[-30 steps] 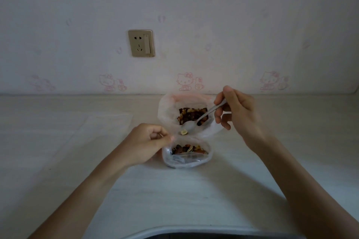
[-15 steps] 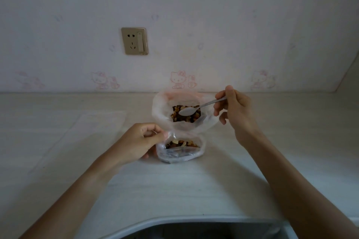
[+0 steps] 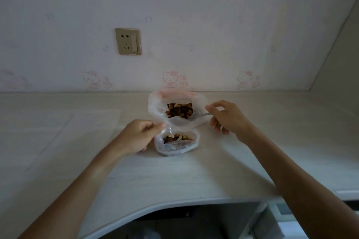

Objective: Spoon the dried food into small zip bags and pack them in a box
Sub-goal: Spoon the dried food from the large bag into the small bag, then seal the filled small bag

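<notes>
A large clear plastic bag (image 3: 158, 104) stands open at the back of the desk, with dark and yellow dried food (image 3: 179, 110) inside. In front of it sits a small zip bag (image 3: 178, 146), partly filled with the same mix. My left hand (image 3: 138, 136) pinches the small bag's rim at its left corner and holds it open. My right hand (image 3: 228, 117) grips the handle of a metal spoon (image 3: 200, 115), whose bowl is down in the food of the large bag.
The pale desk (image 3: 174, 176) runs back to a wall with a socket (image 3: 128, 41). Flat clear sheets, perhaps empty bags (image 3: 83, 128), lie to the left. The desk's curved front edge is near me, with a drawer unit (image 3: 291, 217) at the lower right.
My right hand swung the spoon from over the small bag back to the large bag and dipped its bowl into the food. My left hand kept its pinch on the small bag.
</notes>
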Available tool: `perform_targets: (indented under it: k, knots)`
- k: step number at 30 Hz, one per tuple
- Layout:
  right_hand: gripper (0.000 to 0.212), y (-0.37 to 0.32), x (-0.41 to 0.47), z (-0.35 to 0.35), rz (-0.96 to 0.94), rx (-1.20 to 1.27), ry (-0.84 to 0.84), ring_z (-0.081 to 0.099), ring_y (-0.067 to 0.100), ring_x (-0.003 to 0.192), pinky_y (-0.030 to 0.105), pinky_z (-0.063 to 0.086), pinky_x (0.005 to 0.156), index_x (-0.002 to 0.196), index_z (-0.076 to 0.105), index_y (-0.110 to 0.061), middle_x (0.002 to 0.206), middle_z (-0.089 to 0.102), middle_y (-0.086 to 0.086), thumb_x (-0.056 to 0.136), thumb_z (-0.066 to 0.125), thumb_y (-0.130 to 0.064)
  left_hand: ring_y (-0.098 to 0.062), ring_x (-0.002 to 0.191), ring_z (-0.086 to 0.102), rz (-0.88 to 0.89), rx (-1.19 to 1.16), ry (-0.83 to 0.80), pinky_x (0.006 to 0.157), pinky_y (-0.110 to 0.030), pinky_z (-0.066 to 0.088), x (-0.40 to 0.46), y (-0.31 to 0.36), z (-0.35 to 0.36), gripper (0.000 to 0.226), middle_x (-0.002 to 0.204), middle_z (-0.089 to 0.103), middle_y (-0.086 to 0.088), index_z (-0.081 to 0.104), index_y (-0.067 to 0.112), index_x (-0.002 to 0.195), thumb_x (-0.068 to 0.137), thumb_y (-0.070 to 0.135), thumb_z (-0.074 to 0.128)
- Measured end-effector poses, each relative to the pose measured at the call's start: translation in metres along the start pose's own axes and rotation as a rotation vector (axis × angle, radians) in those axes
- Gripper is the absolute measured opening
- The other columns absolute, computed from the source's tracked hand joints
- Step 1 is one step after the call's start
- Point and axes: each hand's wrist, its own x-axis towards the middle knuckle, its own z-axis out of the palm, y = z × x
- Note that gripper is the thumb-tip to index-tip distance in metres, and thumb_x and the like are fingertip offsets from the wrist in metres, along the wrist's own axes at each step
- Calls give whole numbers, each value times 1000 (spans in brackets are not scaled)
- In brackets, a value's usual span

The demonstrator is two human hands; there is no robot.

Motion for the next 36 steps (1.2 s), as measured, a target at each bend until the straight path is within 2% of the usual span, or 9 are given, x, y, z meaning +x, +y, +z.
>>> perform_targets:
  k: [6, 9, 13, 18, 22, 26, 30, 33, 36]
  knots:
    - [29, -5, -18, -12, -44, -158, 145, 58, 12, 39, 19, 35, 34, 112, 60, -16, 70, 73, 5, 100, 61, -42, -13, 42, 52, -263, -35, -168, 38, -18, 27, -3, 0, -24, 32, 71, 75, -5, 76, 8, 94, 99, 27, 52]
    - [16, -13, -33, -7, 7, -65, -83, 59, 15, 46, 26, 38, 37, 103, 66, -11, 74, 71, 8, 103, 61, -27, -12, 53, 61, -268, -99, -272, 40, -20, 35, -6, -3, -29, 23, 83, 78, -7, 76, 8, 99, 96, 23, 59]
    - [23, -20, -47, -1, 130, -72, -410, 67, 21, 63, 28, 46, 44, 107, 71, -7, 94, 76, 11, 104, 59, -26, -14, 63, 67, -228, -227, -330, 44, -22, 42, -10, -2, -28, 26, 89, 77, -7, 77, 8, 99, 100, 31, 66]
    - [30, -15, -51, 10, 52, -67, -460, 66, 18, 62, 25, 47, 47, 98, 77, -2, 79, 75, 9, 102, 62, -28, -10, 72, 70, -165, -259, -345, 50, -20, 50, -17, 1, -21, 49, 90, 77, -3, 79, 9, 106, 81, 51, 76]
    - [29, -11, -51, 10, 46, -63, -495, 61, 22, 65, 25, 46, 50, 87, 80, -8, 75, 72, 15, 95, 72, -35, -8, 79, 73, -150, -228, -320, 54, -19, 52, -20, 8, -16, 40, 94, 81, -1, 82, 19, 102, 75, 50, 81]
    - [20, -8, -53, 18, -60, -145, -393, 58, 23, 58, 25, 41, 42, 88, 75, -7, 77, 73, 23, 96, 73, -25, -10, 75, 74, -139, -211, -262, 52, -22, 53, -21, 10, -11, 26, 90, 81, -5, 77, 11, 96, 86, 35, 83]
    - [10, -11, -60, 25, -302, -379, -194, 52, 7, 35, 23, 41, 38, 89, 62, -14, 69, 69, 2, 99, 62, -15, -12, 54, 67, 10, -78, -12, 45, -28, 49, -18, 9, -1, 28, 63, 68, -2, 55, 13, 72, 89, 11, 77]
    - [15, -12, -67, 31, -440, -636, -75, 55, 11, 48, 27, 38, 45, 88, 53, -21, 63, 62, -3, 90, 58, -6, -14, 43, 63, 145, 40, 124, 41, -25, 47, -18, 7, 9, 37, 51, 54, 5, 44, 16, 66, 82, 3, 75]
    - [7, -16, -69, 31, -356, -629, -99, 63, 20, 50, 33, 48, 49, 93, 53, -16, 67, 69, 3, 98, 57, -18, -15, 42, 64, 119, 69, 121, 40, -26, 48, -18, 6, 12, 24, 49, 57, 5, 54, 15, 78, 88, 12, 76]
